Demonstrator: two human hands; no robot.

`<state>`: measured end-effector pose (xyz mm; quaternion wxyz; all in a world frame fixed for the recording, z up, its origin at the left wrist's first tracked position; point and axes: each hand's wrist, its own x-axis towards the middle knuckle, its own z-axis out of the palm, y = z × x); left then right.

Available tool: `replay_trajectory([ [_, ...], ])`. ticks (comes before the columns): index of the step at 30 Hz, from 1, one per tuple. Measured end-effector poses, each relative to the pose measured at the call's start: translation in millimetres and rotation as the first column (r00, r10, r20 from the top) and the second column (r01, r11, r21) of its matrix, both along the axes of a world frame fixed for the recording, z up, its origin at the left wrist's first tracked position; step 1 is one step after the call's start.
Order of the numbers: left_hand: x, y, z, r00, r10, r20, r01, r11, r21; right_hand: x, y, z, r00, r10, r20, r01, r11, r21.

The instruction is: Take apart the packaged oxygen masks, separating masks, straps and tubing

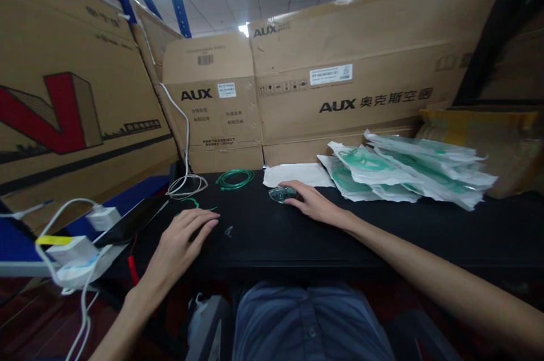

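Note:
My right hand (315, 203) rests low over the black table, its thumb and fingers closed on a clear plastic mask (275, 195). Over the table's left part, my left hand (182, 239) has its fingers stretched forward and its thumb apart, with nothing visible in it. Just past those fingertips lies a thin green strap (193, 202), partly hidden by the hand. To the right of the left thumb is a small clear plastic piece (229, 231). A coil of green tubing (235, 179) lies farther back, between the hands. Behind the mask is a flat white pouch (297, 174).
White pouches with green contents (403, 171) are piled at the back right. Cardboard panels (340, 77) wall the table's back and left. A dark phone-like device (136, 219), a power strip (80, 267) and white cables (187, 140) occupy the left side.

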<state>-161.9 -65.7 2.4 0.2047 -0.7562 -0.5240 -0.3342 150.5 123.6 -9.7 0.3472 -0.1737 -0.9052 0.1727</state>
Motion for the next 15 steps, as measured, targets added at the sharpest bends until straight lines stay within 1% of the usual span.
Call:
replay_trajectory([
  [2,30,-9,2.6,0.995,-0.091,0.042,0.092,0.996,-0.022,-10,2,-0.2,1.000,0.019,0.015,-0.019,1.000,0.008],
  [4,63,-18,0.4,0.976,-0.201,0.085,0.211,0.970,-0.120,-20,5,-3.1,0.999,0.034,0.038,-0.035,0.999,0.011],
  [5,80,-23,-3.3,0.960,-0.261,0.105,0.277,0.942,-0.190,-25,6,-5.4,0.998,0.037,0.052,-0.038,0.999,0.010],
  [6,96,-28,-8.8,0.943,-0.312,0.115,0.332,0.899,-0.286,-29,8,-7.7,0.997,0.037,0.067,-0.038,0.999,0.007],
  [7,110,-32,-16.1,0.923,-0.370,0.104,0.379,0.835,-0.398,-31,9,-9.5,0.996,0.035,0.082,-0.035,0.999,0.003],
  [9,133,-38,-34.7,0.902,-0.428,0.056,0.375,0.714,-0.591,-30,7,-8.6,0.995,0.009,0.096,-0.009,1.000,-0.001],
  [10,140,-39,-45.2,0.904,-0.423,0.065,0.358,0.662,-0.659,-26,3,-5.0,0.996,-0.016,0.089,0.015,1.000,0.003],
  [11,143,-38,-56.0,0.915,-0.389,0.108,0.347,0.620,-0.704,-20,-5,0.5,0.996,-0.048,0.069,0.047,0.999,0.011],
  [12,144,-37,-66.6,0.930,-0.330,0.163,0.339,0.596,-0.728,-12,-16,7.6,0.996,-0.084,0.035,0.084,0.996,0.023],
  [14,137,-31,-87.6,0.947,-0.188,0.260,0.320,0.577,-0.751,9,-51,21.9,0.990,-0.128,-0.059,0.132,0.990,0.053],
  [15,130,-27,-97.9,0.952,-0.127,0.280,0.300,0.574,-0.762,22,-73,26.3,0.986,-0.138,-0.099,0.143,0.988,0.052],
])
